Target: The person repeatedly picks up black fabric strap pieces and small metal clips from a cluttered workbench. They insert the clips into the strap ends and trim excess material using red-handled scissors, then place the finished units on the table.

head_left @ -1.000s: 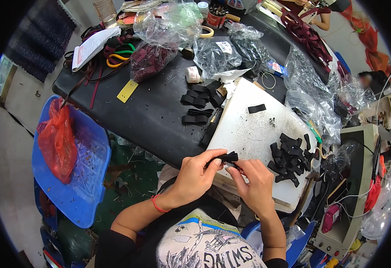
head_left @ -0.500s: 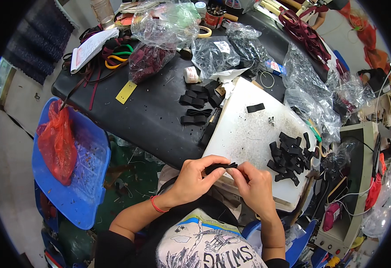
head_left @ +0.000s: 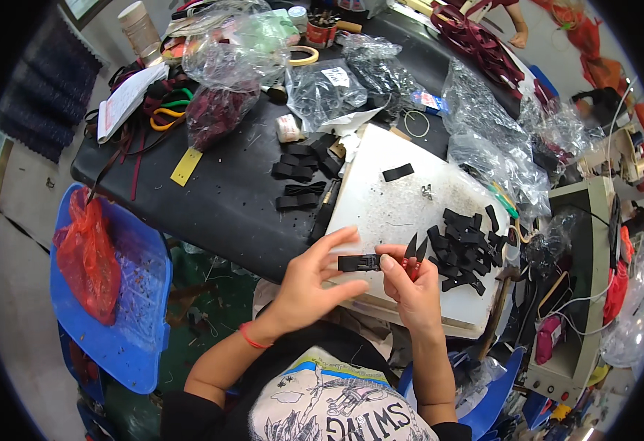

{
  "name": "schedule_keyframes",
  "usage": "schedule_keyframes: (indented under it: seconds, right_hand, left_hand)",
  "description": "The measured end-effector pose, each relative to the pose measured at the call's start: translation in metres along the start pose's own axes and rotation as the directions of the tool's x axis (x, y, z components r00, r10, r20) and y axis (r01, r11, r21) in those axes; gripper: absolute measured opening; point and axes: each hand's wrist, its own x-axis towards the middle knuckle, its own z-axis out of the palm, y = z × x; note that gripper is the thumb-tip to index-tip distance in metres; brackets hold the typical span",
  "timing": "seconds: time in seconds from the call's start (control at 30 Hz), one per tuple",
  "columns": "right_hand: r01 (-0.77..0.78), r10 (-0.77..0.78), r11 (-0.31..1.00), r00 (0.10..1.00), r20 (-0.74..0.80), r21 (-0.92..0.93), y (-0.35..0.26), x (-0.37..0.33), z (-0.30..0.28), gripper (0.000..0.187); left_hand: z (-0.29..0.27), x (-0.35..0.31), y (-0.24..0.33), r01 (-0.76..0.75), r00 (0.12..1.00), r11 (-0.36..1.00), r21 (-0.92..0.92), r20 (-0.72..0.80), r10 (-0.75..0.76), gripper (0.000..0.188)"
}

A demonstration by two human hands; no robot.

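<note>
A short black strap piece with a small dark buckle or clip on it (head_left: 359, 262) is pinched at its right end by my right hand (head_left: 417, 298). The same hand also holds small red-handled snips (head_left: 415, 253), their blades apart and pointing away from me. My left hand (head_left: 300, 283) is open at the strap's left end, fingers spread around it; whether a fingertip touches it I cannot tell. Both hands are over the near edge of a white board (head_left: 370, 213). A heap of black strap pieces (head_left: 463, 239) covers the board's right side, with one lone black piece (head_left: 398, 173) farther off.
Beside the lone piece lies a small metal clip (head_left: 427, 192). Folded black straps (head_left: 296, 165) sit on the black table (head_left: 219, 198) left of the board. Clear plastic bags (head_left: 484, 110) crowd the back. A blue scoop-shaped bin (head_left: 142, 294) with a red bag stands at left.
My left hand has let go of the strap piece and opened. My right hand has turned, so the snips and the buckle on the strap now show. The view has shifted slightly.
</note>
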Motion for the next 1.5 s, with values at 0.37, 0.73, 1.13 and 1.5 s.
schedule_keyframes:
  seconds: [0.37, 0.73, 1.13, 1.5]
  right_hand:
    - [0.597, -0.465, 0.536, 0.799, 0.381, -0.597, -0.011, -0.004, -0.005, 0.042]
    - [0.571, -0.300, 0.534, 0.818, 0.492, -0.624, -0.020, 0.001, -0.021, 0.042]
    - [0.184, -0.749, 0.337, 0.647, -0.145, -0.923, -0.036, 0.009, -0.099, 0.017]
    - [0.121, -0.610, 0.063, 0.790, 0.057, -0.991, -0.013, 0.100, -0.049, 0.007]
  left_hand:
    - [-0.012, -0.002, 0.005, 0.345, 0.938, 0.890, -0.299, 0.154, -0.312, 0.027]
    - [-0.009, 0.001, 0.005, 0.290, 0.946, 0.956, -0.051, 0.166, -0.278, 0.039]
    - [0.021, 0.128, -0.025, -0.560, 0.772, 0.409, 0.720, 0.275, 0.573, 0.016]
    - [0.004, 0.070, -0.011, -0.309, 0.939, 0.768, 0.561, 0.053, 0.340, 0.019]
